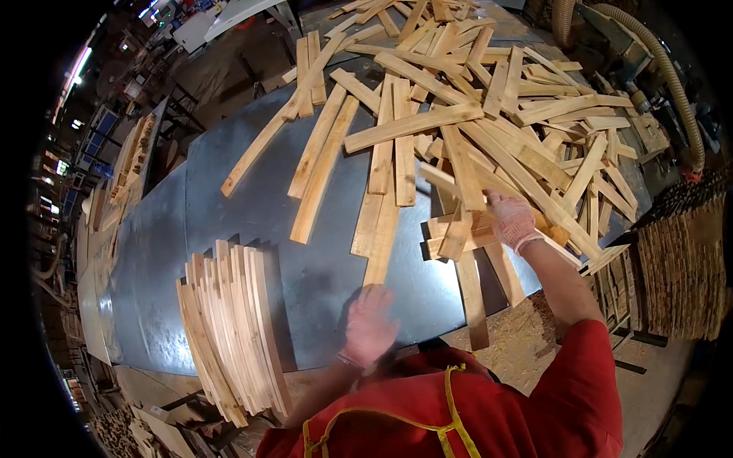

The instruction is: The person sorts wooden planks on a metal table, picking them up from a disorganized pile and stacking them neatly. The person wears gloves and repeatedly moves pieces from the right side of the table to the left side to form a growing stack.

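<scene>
My right hand [513, 219], in a pale pinkish work glove, is closed around a wooden slat [441, 179] at the near side of a heap of loose slats [527, 153]. One end of that slat sticks out left of the fingers, slightly blurred. My left hand [369, 327], also gloved, hovers by the table's front edge and is smeared by motion. It is just below the near end of a slat [376, 271]; whether it touches is unclear. Left of it, a row of slats [233, 313] stands side by side, projecting over the table edge.
The heap covers the far and right parts of the dark metal-topped table [229, 175]. Some slats [473, 298] overhang the front edge. A tall stack of thin boards [679, 267] stands at right, below a ribbed hose [664, 61]. Another bench [130, 168] with wood is at left.
</scene>
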`<state>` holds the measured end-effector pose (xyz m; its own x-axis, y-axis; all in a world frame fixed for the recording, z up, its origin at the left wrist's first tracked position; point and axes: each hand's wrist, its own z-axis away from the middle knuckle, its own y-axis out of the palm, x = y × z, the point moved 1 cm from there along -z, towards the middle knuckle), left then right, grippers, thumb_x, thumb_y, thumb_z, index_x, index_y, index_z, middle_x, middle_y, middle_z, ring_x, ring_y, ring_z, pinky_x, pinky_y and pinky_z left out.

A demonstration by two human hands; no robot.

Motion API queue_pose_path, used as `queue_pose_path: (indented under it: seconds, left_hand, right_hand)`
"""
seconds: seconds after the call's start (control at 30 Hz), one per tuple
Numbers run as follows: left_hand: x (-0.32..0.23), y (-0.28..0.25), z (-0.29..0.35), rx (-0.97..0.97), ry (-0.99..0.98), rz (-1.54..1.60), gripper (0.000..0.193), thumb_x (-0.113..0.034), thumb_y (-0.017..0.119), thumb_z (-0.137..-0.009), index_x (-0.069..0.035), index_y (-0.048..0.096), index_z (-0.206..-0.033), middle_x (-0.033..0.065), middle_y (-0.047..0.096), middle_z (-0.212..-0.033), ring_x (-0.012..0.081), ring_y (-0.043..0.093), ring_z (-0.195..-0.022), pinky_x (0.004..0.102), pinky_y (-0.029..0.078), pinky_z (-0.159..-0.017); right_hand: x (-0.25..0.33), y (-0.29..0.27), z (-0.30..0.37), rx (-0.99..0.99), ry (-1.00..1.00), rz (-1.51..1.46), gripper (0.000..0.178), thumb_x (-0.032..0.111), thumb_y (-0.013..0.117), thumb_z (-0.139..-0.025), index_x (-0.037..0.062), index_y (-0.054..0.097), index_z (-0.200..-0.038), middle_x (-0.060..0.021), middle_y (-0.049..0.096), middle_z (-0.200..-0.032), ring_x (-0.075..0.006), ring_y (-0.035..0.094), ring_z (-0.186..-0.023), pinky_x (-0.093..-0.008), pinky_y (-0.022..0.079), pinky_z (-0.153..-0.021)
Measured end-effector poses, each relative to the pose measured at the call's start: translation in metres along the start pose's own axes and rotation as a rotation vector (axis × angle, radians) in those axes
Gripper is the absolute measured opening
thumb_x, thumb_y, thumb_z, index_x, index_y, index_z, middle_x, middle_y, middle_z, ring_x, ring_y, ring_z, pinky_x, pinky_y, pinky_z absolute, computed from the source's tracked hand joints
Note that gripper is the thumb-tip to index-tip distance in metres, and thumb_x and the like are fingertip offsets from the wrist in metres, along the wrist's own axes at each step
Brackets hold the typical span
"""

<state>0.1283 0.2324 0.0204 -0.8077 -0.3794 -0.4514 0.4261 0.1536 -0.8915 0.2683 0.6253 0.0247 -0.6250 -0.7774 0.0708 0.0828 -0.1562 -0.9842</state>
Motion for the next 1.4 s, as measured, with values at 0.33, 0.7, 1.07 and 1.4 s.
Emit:
queue_pose_path:
  seconds: [0.33, 0.7, 1.07, 1.4]
  left_hand:
    - [-0.027, 0.001, -0.033, 0.023, -0.544, 1.590, 0.039, -0.015, 0.066, -0.102, -0.004, 0.058, -0.139, 0.0065, 0.067, -0.116, 0.0144, 0.065, -0.101, 0.0316, 0.054, -0.089]
    - [0.166, -0.013, 0.146, -0.357, -0.703, -0.478, 0.053, -0.020, 0.067, -0.087, -0.010, 0.059, -0.139, 0.0142, 0.058, -0.144, 0.0367, 0.055, -0.132, 0.0540, 0.044, -0.108]
    - [0.181, -0.064, 0.151, -0.226, -0.476, -0.350, 0.074, -0.036, 0.077, -0.087, -0.007, 0.049, -0.150, 0.0185, 0.060, -0.143, 0.0382, 0.060, -0.128, 0.0514, 0.045, -0.109]
    - [0.144, -0.016, 0.123, -0.119, -0.840, 0.624, 0.042, -0.028, 0.076, -0.091, 0.002, 0.068, -0.119, 0.0158, 0.074, -0.099, 0.0223, 0.068, -0.091, 0.0352, 0.054, -0.086]
  right_hand:
    - [0.155, -0.084, 0.010, -0.107, -0.422, -0.526, 0.077, 0.047, 0.075, -0.084, 0.0026, 0.056, -0.144, -0.0241, 0.066, -0.132, -0.0414, 0.060, -0.128, -0.0462, 0.047, -0.110]
    - [0.117, -0.018, 0.001, -0.171, 0.121, -1.067, 0.061, 0.006, 0.062, -0.086, 0.0005, 0.053, -0.146, -0.0186, 0.070, -0.114, -0.0310, 0.069, -0.108, -0.0438, 0.055, -0.098]
    - [0.328, 0.091, 0.183, 0.821, 0.271, -2.160, 0.050, 0.006, 0.074, -0.089, 0.0030, 0.061, -0.138, -0.0072, 0.071, -0.122, -0.0220, 0.070, -0.109, -0.0369, 0.057, -0.098]
    - [0.281, 0.031, 0.046, -0.268, -0.307, -0.425, 0.048, 0.035, 0.072, -0.084, 0.0056, 0.066, -0.122, -0.0194, 0.072, -0.113, -0.0383, 0.070, -0.102, -0.0469, 0.057, -0.089]
